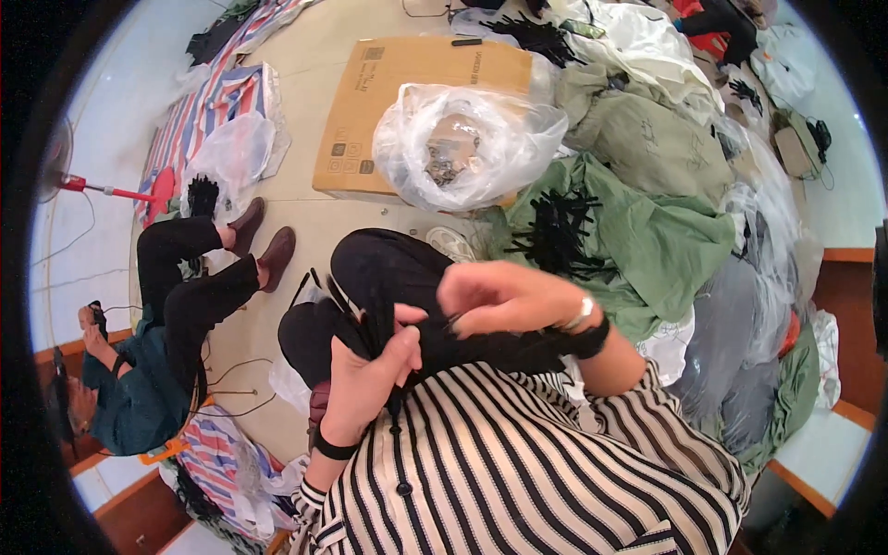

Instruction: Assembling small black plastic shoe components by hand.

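Observation:
My left hand (370, 375) is closed round a bunch of thin black strips (363, 310), whose loose ends stick out above the fingers over my black-trousered knees. To the right of it, my right hand (509, 294) hovers with its fingers curled in and the thumb pressed toward them. A small dark bit shows at its fingertips, too small to name. Ahead of my knees, a clear plastic bag (398, 125) with small metal-looking pieces inside rests on a cardboard box (347, 116). A pile of similar black strips (555, 231) lies on green cloth (671, 245) to the right.
At the left another person (139, 379) sits, holding something black. A red-based fan (162, 190) and striped woven sacks (208, 116) stand behind them. Far right hold grey plastic-wrapped bundles (721, 342) and an olive sack (647, 134). More black strips (532, 39) lie beyond the box.

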Demonstrator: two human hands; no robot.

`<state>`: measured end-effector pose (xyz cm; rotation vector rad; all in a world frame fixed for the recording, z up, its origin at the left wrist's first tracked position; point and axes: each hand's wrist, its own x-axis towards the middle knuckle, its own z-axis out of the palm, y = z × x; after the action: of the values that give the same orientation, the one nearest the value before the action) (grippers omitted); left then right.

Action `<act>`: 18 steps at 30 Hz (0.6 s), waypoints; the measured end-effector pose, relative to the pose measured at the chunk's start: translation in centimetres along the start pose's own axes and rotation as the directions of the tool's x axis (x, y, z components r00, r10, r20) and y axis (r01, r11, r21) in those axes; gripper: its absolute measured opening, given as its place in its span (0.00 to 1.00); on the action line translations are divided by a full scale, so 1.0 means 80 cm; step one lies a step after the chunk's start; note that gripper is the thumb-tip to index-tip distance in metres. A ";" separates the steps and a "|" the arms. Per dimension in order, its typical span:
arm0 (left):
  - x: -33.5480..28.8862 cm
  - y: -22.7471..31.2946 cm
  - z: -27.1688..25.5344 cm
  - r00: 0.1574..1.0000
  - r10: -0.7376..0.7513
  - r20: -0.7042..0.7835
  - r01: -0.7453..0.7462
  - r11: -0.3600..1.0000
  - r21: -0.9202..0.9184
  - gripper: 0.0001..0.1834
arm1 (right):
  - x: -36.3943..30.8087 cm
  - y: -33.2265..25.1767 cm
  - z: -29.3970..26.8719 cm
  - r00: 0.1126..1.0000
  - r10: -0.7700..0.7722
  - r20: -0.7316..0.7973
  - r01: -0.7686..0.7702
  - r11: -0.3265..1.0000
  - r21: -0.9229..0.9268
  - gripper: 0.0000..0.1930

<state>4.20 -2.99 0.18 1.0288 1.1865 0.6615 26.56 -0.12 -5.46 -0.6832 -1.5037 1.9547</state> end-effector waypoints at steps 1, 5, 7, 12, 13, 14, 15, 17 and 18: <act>0.002 0.002 0.001 0.998 0.001 -0.067 -0.005 0.999 -0.053 0.11 | -0.012 0.008 -0.016 0.995 -0.023 -0.098 0.008 0.988 -0.152 0.07; 0.005 0.000 -0.012 0.998 -0.013 -0.065 -0.010 0.941 -0.339 0.13 | -0.071 0.029 -0.068 0.768 -0.170 -0.618 -0.527 0.379 -0.760 0.10; 0.005 0.002 -0.019 0.995 -0.081 0.057 0.098 0.909 -0.404 0.11 | -0.079 0.036 -0.075 0.689 -0.219 -0.690 -0.592 0.378 -0.712 0.11; 0.013 -0.001 -0.022 0.980 -0.095 0.176 0.155 0.917 -0.368 0.12 | -0.001 0.008 -0.022 0.886 0.008 -0.463 -0.016 1.000 -0.013 0.14; 0.013 -0.002 -0.023 0.978 -0.116 0.173 0.173 0.915 -0.364 0.12 | 0.018 -0.004 -0.005 0.920 0.054 -0.388 -0.010 0.993 0.115 0.13; 0.011 0.000 -0.024 0.983 -0.111 0.149 0.159 0.916 -0.367 0.12 | 0.040 -0.010 0.011 0.933 0.041 -0.359 0.029 0.982 0.186 0.12; 0.010 0.001 -0.025 0.985 -0.082 0.151 0.128 0.937 -0.326 0.13 | 0.056 -0.015 0.023 0.942 0.029 -0.336 0.061 0.965 0.255 0.10; 0.008 0.003 -0.028 0.989 -0.049 0.138 0.087 0.954 -0.287 0.14 | 0.081 -0.011 0.029 0.950 -0.007 -0.313 0.085 0.968 0.237 0.08; 0.008 0.004 -0.030 0.992 -0.053 0.118 0.085 0.955 -0.283 0.14 | 0.093 -0.011 0.031 0.951 -0.039 -0.307 0.112 0.968 0.222 0.06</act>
<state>2.09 -1.63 0.09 0.7646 0.9925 0.6910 19.75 3.66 -4.37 -0.7648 -1.0765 1.8364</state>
